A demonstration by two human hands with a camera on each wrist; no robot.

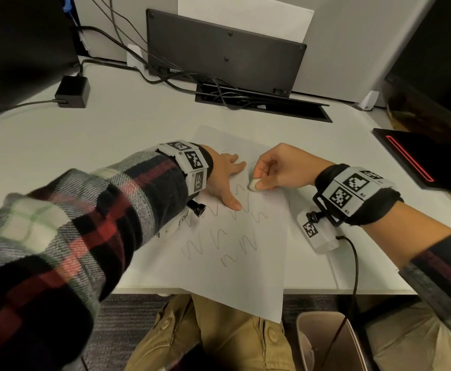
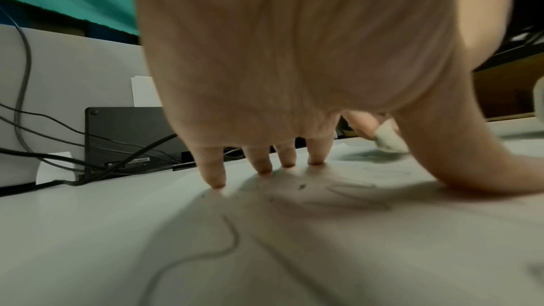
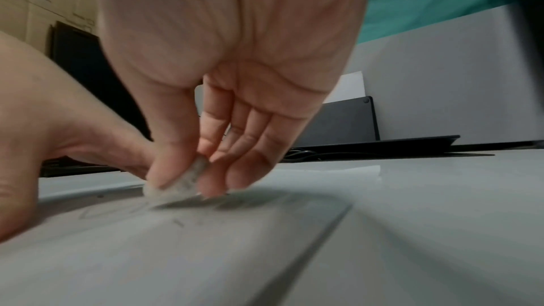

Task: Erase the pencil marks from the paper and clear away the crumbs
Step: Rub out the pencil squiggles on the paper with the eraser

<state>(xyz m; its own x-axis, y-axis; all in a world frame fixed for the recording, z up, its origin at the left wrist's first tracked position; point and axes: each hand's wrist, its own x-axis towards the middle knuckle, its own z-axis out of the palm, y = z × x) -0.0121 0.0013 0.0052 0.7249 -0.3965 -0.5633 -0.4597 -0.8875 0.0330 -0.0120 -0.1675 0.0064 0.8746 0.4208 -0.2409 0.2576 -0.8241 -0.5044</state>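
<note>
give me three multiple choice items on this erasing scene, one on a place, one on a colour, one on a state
1. Where is the eraser?
A. on the floor
B. pinched in the right hand, against the paper
C. beside the black power adapter

2. What colour is the eraser?
A. white
B. pink
C. blue

3. How is the left hand?
A. curled into a fist
B. lifted off the desk
C. spread, fingertips pressing the paper

Answers: 1 B, head and right wrist views show the pinch; 2 A, it looks white in every view; 3 C, left wrist view shows fingertips down.
</note>
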